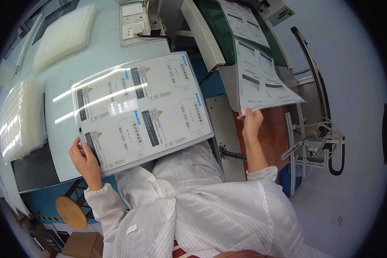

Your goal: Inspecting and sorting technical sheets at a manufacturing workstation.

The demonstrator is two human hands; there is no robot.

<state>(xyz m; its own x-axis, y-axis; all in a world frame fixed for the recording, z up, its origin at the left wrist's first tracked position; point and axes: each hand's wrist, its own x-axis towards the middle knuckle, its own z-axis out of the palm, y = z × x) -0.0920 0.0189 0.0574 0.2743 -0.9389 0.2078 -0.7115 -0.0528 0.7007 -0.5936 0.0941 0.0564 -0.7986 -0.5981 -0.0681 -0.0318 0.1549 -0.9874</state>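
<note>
Printed sheets [152,101], 10 o'clock off centre: smooth, glossy, plastic-looking. Loose sheet [260,79], 2 o'clock: thin, low sheen, paper or film unclear. Table [103,45], 10: smooth, shiny. Wrapped bundle [23,122], 9: crinkly glossy clear plastic. Frame [316,148], 3: metal. Coat [210,206], 6: matt cloth. Stool [72,212], 8: smooth wood. Box [84,245], 7: matt cardboard.

Your coat [241,210] reads white with thin dark pinstripes, the large panel [144,109] white marked in black, blue and yellow, the sheet [262,77] at your right white with black print, the belt [221,38] green, the tabletop [107,47] pale aqua.
</note>
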